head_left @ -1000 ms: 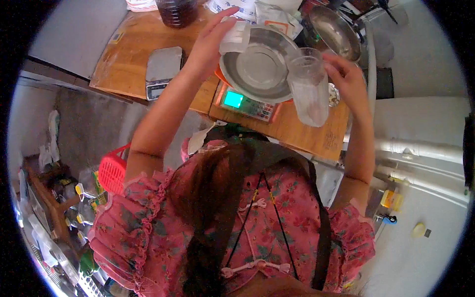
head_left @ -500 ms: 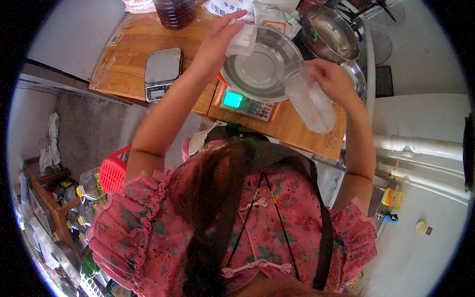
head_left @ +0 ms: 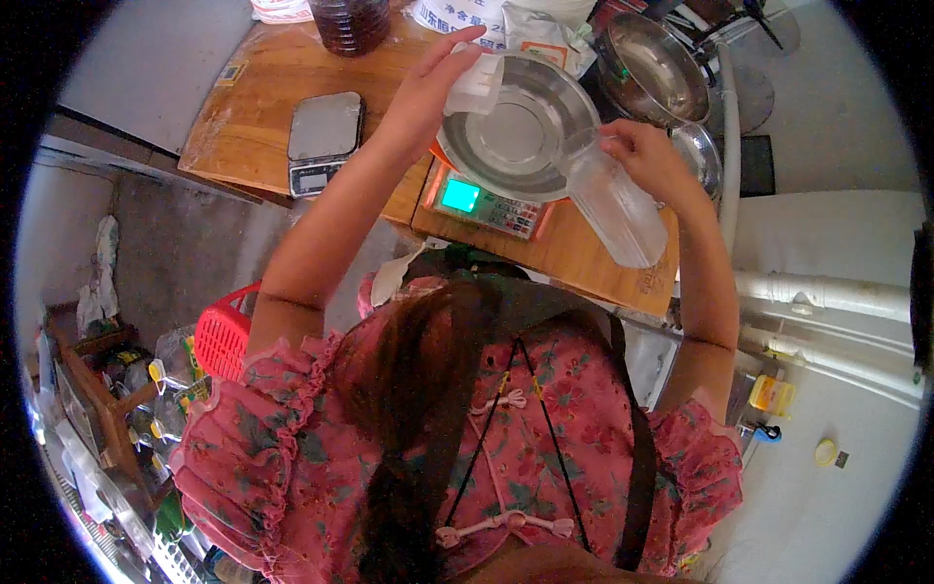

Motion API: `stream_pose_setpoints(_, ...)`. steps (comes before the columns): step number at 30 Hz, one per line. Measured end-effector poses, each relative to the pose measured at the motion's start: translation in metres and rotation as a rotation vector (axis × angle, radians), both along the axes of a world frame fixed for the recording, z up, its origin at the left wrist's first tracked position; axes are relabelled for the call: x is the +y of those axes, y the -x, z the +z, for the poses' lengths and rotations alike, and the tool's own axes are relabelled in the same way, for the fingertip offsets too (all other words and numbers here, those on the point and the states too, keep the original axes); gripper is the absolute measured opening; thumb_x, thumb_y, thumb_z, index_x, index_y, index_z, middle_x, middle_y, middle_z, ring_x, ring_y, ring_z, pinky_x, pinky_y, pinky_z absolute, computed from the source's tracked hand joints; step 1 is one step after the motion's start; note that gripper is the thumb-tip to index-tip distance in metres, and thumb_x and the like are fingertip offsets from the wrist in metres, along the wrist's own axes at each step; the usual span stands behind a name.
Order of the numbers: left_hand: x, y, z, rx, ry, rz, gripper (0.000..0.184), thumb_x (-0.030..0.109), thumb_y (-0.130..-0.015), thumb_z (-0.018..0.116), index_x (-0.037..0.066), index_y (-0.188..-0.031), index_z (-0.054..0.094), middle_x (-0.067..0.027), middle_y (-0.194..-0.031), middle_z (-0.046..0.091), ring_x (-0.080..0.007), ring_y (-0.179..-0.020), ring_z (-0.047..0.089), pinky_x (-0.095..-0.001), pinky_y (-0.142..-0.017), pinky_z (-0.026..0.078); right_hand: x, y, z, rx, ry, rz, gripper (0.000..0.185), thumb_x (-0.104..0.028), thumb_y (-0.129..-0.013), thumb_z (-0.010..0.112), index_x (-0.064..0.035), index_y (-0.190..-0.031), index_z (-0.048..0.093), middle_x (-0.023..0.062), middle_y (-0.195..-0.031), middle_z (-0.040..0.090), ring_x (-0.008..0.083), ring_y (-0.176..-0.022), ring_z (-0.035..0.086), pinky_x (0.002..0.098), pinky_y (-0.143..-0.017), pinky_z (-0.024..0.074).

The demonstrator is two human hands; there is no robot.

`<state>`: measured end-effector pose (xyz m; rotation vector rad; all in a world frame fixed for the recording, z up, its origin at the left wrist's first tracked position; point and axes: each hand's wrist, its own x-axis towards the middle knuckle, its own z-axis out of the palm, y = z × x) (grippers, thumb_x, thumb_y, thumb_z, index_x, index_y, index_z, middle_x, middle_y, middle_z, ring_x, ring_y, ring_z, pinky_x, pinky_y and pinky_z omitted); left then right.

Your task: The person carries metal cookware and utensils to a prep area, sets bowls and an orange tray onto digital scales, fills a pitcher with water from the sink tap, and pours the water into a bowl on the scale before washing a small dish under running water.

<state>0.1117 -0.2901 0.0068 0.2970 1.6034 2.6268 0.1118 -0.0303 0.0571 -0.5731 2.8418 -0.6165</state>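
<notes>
A wide steel bowl (head_left: 516, 136) sits on an orange digital scale (head_left: 486, 209) with a lit green display. At the bowl's left rim, my left hand (head_left: 438, 83) is closed on a small translucent white plastic cup (head_left: 475, 88), tilted over the bowl. On the other side my right hand (head_left: 637, 154) grips a clear plastic measuring jug (head_left: 619, 212) near its mouth. The jug leans with its mouth at the bowl's right rim and its base toward me. Whether anything pours from either vessel, I cannot tell.
A small grey kitchen scale (head_left: 325, 141) lies left on the wooden table (head_left: 255, 97). Behind stand a dark ribbed jar (head_left: 348, 24) and a printed white sack (head_left: 457, 18). Steel basins (head_left: 654, 68) are at the back right, near white pipes (head_left: 817, 288). A red plastic basket (head_left: 224, 336) is lower left.
The jug's base has swung slightly to the right and toward me. Both hands keep their holds over the bowl, and the view has shifted a little.
</notes>
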Motion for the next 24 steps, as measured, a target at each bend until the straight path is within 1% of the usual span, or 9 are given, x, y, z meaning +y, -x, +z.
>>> stream_pose_setpoints(9,0.000,-0.003,0.002,-0.030,0.007,0.002,0.036,0.023,-0.085,0.041,0.008,-0.118,0.040,-0.0071,-0.101,0.052,-0.0144,-0.095,0.049,-0.0265,-0.083,0.037,0.006,0.006,-0.011,0.029,-0.013,0.022,0.022,-0.018,-0.075,0.055,0.0011,-0.086,0.057,0.0184,-0.082,0.058,0.0309,-0.076,0.057,0.0354,-0.069,0.0440)
stream_pose_setpoints(12,0.000,0.000,-0.004,-0.025,-0.024,0.007,0.034,0.023,-0.082,0.047,0.013,-0.115,0.045,-0.0054,-0.102,0.052,-0.0142,-0.092,0.048,-0.0243,-0.078,0.040,0.005,0.005,-0.010,0.015,-0.026,0.015,0.022,-0.019,-0.074,0.056,0.0013,-0.084,0.057,0.0184,-0.080,0.058,0.0307,-0.075,0.057,0.0356,-0.068,0.0441)
stream_pose_setpoints(19,0.001,-0.004,0.000,-0.033,-0.026,0.001,0.034,0.021,-0.082,0.047,0.012,-0.114,0.045,-0.0059,-0.103,0.052,-0.0137,-0.093,0.048,-0.0245,-0.077,0.040,0.006,0.006,-0.010,-0.030,-0.056,-0.003,0.023,-0.019,-0.074,0.056,0.0014,-0.084,0.057,0.0181,-0.080,0.058,0.0307,-0.074,0.057,0.0356,-0.069,0.0437)
stream_pose_setpoints(22,0.002,-0.002,-0.003,-0.035,-0.037,-0.008,0.034,0.021,-0.082,0.047,0.011,-0.114,0.045,-0.0062,-0.102,0.052,-0.0136,-0.092,0.049,-0.0244,-0.077,0.040,0.012,0.007,-0.013,0.004,0.009,-0.023,0.023,-0.018,-0.074,0.055,0.0009,-0.087,0.057,0.0166,-0.080,0.059,0.0271,-0.072,0.057,0.0338,-0.067,0.0437)
stream_pose_setpoints(24,0.002,-0.003,-0.001,-0.033,-0.044,-0.016,0.034,0.021,-0.082,0.047,0.011,-0.115,0.045,-0.0057,-0.101,0.053,-0.0134,-0.092,0.049,-0.0241,-0.077,0.040,0.011,0.002,-0.003,0.002,0.044,-0.058,0.023,-0.018,-0.075,0.056,-0.0003,-0.090,0.057,0.0152,-0.080,0.059,0.0235,-0.071,0.057,0.0316,-0.067,0.0437)
